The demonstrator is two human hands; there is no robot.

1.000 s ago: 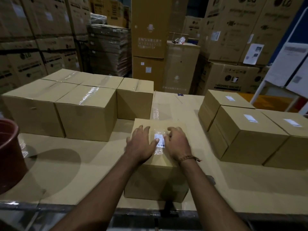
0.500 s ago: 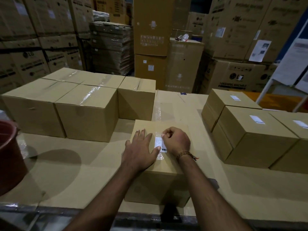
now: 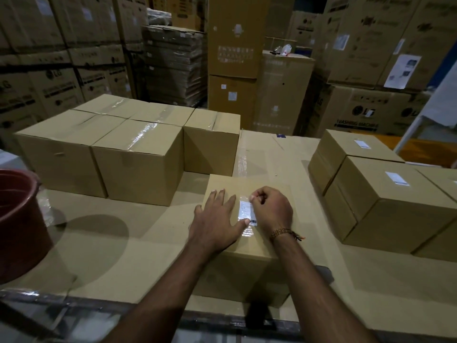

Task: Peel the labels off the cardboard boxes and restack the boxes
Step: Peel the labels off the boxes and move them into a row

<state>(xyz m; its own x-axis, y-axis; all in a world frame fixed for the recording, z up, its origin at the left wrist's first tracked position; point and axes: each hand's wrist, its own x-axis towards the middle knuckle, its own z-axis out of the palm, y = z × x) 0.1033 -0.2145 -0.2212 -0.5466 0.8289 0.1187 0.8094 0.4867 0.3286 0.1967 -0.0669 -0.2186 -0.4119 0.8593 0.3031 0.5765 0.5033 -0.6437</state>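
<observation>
1. Both forearms reach forward from the bottom edge of the head view, bare to past the elbows, and converge toward the middle.
2. The left hand (image 3: 217,224) lies palm down, its 4 fingers straight and close together, pointing away from the body.
3. The left thumb (image 3: 243,222) is spread out to the right, its tip pressing down flat.
4. The right hand (image 3: 272,210) is knuckles up, its fingers curled in toward the left.
5. The right fingertips (image 3: 254,195) are bunched with the thumb in a pinch.
6. The right wrist carries a beaded bracelet (image 3: 284,232).
7. The 2 hands sit just beside each other, not touching.
</observation>
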